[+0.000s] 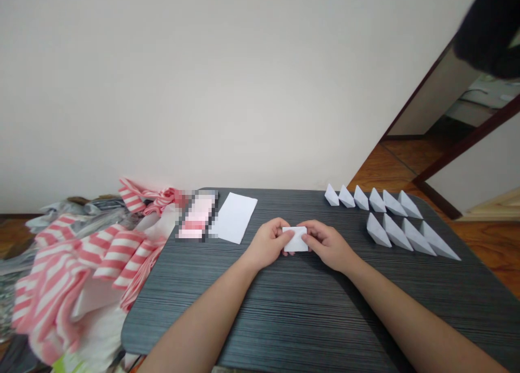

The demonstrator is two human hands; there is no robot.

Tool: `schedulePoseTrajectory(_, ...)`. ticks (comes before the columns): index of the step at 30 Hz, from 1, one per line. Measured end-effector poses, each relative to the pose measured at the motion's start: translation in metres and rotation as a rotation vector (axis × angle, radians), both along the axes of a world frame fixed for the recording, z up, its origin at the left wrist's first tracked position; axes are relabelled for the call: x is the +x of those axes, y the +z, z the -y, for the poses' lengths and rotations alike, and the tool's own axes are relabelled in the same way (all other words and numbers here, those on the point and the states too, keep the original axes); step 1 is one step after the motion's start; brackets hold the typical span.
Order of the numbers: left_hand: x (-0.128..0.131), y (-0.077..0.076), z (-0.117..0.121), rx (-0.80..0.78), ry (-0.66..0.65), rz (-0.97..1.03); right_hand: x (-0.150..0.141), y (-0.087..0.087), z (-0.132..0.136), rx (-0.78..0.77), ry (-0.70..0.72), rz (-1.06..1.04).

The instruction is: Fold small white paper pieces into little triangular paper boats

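To your left, the white sheets (pixel 236 217) and a pixelated item (pixel 197 215) block the table's far corner. To your right, two rows of folded paper shapes (pixel 388 221) (pointed tops, packed close) bar a low sweep. Between them, the dark tabletop (pixel 284 308) lies open, both behind your hands and toward you.
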State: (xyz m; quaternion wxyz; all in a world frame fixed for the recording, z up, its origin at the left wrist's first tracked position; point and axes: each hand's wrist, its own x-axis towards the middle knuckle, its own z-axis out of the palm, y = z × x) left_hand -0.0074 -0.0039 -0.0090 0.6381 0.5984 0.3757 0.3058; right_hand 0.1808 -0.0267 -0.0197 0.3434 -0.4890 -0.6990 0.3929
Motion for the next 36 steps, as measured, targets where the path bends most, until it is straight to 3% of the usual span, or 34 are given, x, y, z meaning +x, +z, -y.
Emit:
schedulePoseTrajectory(8,-0.003,0.001,0.002,0.161,-0.047,-0.164,-0.001,0.008,-0.002,0.151,0.031,0.083)
schedulePoseTrajectory(15,0.000,-0.007,-0.002,0.071,0.055,-0.050,-0.002,-0.003,0.002,0.021,0.057,-0.167)
schedulePoseTrajectory(23,-0.003,0.001,-0.001,0.112,-0.030,-0.054,0.002,0.005,0.002,0.086,0.049,0.001)
schedulePoseTrajectory(30,-0.004,0.003,-0.003,0.055,-0.019,-0.002,0.003,0.008,0.002,0.099,0.161,-0.075)
schedulePoseTrajectory(36,-0.006,0.002,-0.003,0.032,-0.074,-0.002,0.004,0.008,-0.002,0.258,0.171,-0.025)
